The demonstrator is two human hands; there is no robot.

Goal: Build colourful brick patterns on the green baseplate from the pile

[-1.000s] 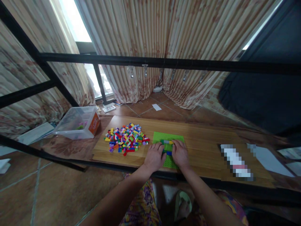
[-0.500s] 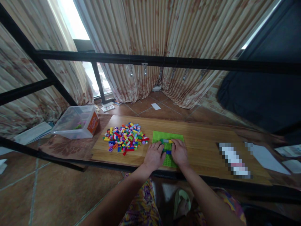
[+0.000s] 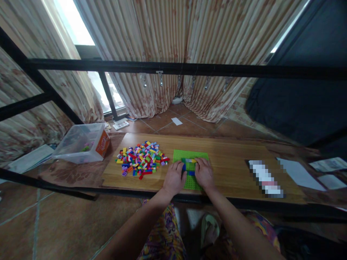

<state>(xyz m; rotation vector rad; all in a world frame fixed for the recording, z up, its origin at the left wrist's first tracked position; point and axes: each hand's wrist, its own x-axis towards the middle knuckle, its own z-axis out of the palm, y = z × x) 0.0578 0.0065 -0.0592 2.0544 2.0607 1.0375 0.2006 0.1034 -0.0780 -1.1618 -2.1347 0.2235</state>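
Observation:
A green studded baseplate [image 3: 197,154] lies on the wooden board, with toy building bricks attached in a small outline. Its far row has a green, a grey [image 3: 189,160] and a yellow brick [image 3: 193,161]; a blue brick [image 3: 184,167] stands at the left and another blue brick [image 3: 191,173] at the near side. My left hand [image 3: 174,178] rests over the plate's left part, its bent fingers and thumb against the left blue brick. On the other side, my right hand [image 3: 205,173] has curled fingers at the yellow brick. Its fingers hide the outline's right side.
A heap of loose multicoloured bricks [image 3: 143,159] lies left of the plate. Farther left stands a clear plastic box [image 3: 78,148] with an orange label. A blurred-out item [image 3: 265,178] and white paper [image 3: 300,173] lie right. A black metal bar [image 3: 173,68] crosses beyond the board.
The view has shifted slightly. My left hand has drawn back a little to the left, so the left blue brick shows more. My right hand stays by the yellow brick.

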